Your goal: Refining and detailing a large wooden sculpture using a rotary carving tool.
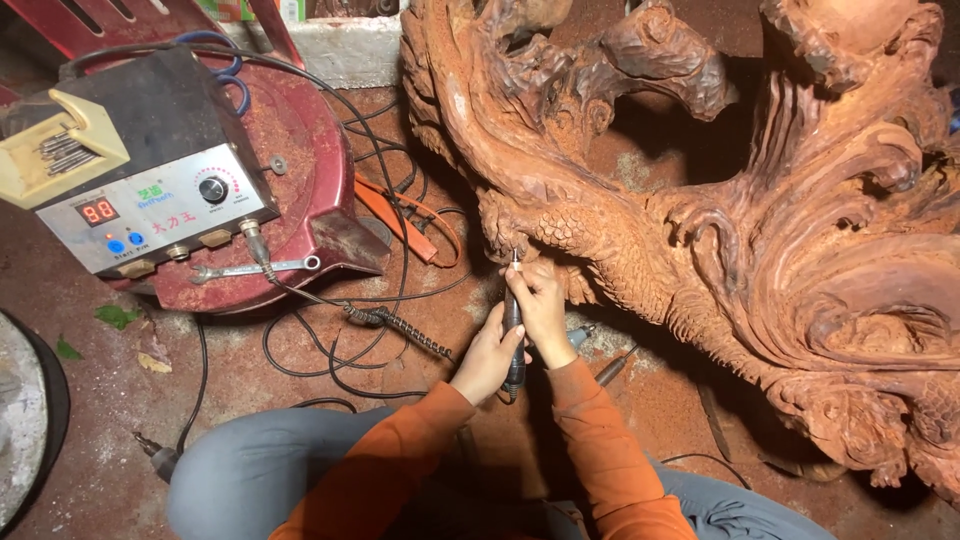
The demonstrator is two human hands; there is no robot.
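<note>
A large reddish-brown wood carving [760,230] with scales and swirls fills the right side. I hold a slim black rotary carving handpiece [514,345] upright against its scaled edge, the bit tip touching the wood. My right hand [542,305] grips the upper part near the tip. My left hand [487,358] wraps the lower part of the handpiece. Both arms wear orange sleeves. A coiled cable [395,325] runs from the handpiece to a grey control box [150,205] with a red digit display and a knob at the left.
The control box sits on a dusty red plastic stool [300,170] with a spanner [250,269] beside it. Black cables and an orange strap [405,222] lie on the dusty floor. Another handpiece [155,455] lies by my left knee. Loose tools [610,365] rest under the carving.
</note>
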